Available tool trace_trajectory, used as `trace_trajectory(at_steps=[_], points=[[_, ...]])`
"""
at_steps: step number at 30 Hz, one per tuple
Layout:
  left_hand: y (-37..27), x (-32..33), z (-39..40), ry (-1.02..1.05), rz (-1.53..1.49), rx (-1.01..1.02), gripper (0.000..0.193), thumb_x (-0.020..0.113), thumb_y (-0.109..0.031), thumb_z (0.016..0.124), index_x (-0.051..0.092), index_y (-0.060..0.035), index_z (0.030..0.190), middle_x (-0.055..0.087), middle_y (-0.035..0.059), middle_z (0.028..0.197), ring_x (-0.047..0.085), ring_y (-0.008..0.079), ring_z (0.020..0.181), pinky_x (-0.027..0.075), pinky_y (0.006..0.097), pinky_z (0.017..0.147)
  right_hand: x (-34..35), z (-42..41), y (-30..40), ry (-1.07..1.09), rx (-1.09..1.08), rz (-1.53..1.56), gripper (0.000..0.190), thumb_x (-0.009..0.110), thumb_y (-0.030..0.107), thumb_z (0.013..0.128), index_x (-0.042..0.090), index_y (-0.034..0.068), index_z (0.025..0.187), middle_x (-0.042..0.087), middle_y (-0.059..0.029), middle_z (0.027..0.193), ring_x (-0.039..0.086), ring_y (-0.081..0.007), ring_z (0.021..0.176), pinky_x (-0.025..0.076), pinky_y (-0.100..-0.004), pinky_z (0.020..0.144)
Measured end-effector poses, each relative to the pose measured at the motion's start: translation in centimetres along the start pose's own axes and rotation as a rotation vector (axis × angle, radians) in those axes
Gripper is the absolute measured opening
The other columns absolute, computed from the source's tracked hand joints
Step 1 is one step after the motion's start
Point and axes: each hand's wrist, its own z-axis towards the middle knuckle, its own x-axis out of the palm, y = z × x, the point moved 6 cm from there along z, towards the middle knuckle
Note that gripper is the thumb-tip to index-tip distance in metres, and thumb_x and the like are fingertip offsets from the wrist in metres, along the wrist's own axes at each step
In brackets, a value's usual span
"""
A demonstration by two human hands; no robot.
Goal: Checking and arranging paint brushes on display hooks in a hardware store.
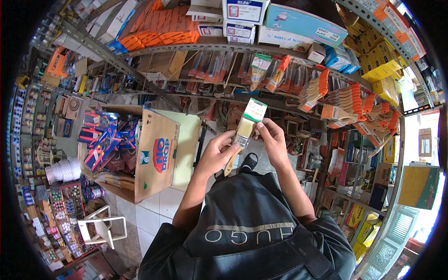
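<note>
A flat paintbrush [244,128] with pale bristles, a metal ferrule and a wooden handle is held out in front of my chest. Clear wrapping and a white-and-green header card [255,110] cover its bristle end. My left hand [218,151] grips the brush around the ferrule, thumb on top, and the handle points back towards me. At the other side, my right hand [272,138] pinches the wrapping's edge near the card between thumb and finger. Another packaged paintbrush [259,71] with a similar card hangs from the shelf ahead.
Orange-tipped paintbrushes [344,105] hang in rows from the metal shelf edge [217,47] ahead and to the right. A large open cardboard box [154,157] with blue packages [99,138] stands at left. Beyond it are a rope spool [64,170] and a white plastic stool [104,229].
</note>
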Motion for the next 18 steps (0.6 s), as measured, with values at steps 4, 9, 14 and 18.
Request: trace_trajectory(at_steps=[4, 9, 14, 18], points=[[1.8, 0.7, 1.3, -0.015, 0.020, -0.098, 0.049, 0.067, -0.007, 0.100, 0.050, 0.0071, 0.144, 0.071, 0.0122, 0.113, 0.067, 0.0121, 0.098, 0.054, 0.0270, 0.085, -1.6, 0.5, 0.2, 0.011, -0.004, -0.030, 0.020, 0.058, 0.018, 0.108, 0.066, 0.000, 0.104, 0.062, 0.0022, 0.089, 0.056, -0.0071, 0.082, 0.048, -0.0255, 0.078], [2.5, 1.4, 2.8, 0.034, 0.092, -0.088, 0.044, 0.065, -0.003, 0.099, 0.052, 0.0091, 0.140, 0.070, 0.0115, 0.116, 0.066, 0.0144, 0.107, 0.052, 0.0294, 0.094, -2.8, 1.3, -0.6, 0.017, 0.013, -0.023, 0.023, 0.060, 0.021, 0.107, 0.067, 0.000, 0.101, 0.061, 0.0032, 0.085, 0.053, -0.0059, 0.080, 0.044, -0.0250, 0.074], [3.6, 0.1, 4.3, -0.027, 0.133, -0.063, 0.042, 0.067, -0.005, 0.096, 0.055, 0.0089, 0.134, 0.071, 0.0137, 0.111, 0.066, 0.0157, 0.100, 0.054, 0.0314, 0.089, -2.7, 2.3, -0.6, -0.051, 0.002, -0.034, 0.026, 0.063, 0.023, 0.105, 0.067, 0.000, 0.095, 0.059, 0.0046, 0.082, 0.050, -0.0046, 0.078, 0.041, -0.0243, 0.070], [1.6, -0.3, 5.7, 0.035, 0.194, -0.033, 0.035, 0.067, -0.006, 0.096, 0.059, 0.0079, 0.128, 0.071, 0.0116, 0.107, 0.066, 0.0145, 0.099, 0.054, 0.0305, 0.089, -2.2, 3.0, -0.8, -0.130, -0.026, -0.020, 0.024, 0.064, 0.022, 0.105, 0.067, 0.000, 0.095, 0.060, 0.0049, 0.082, 0.050, -0.0037, 0.077, 0.041, -0.0234, 0.069]])
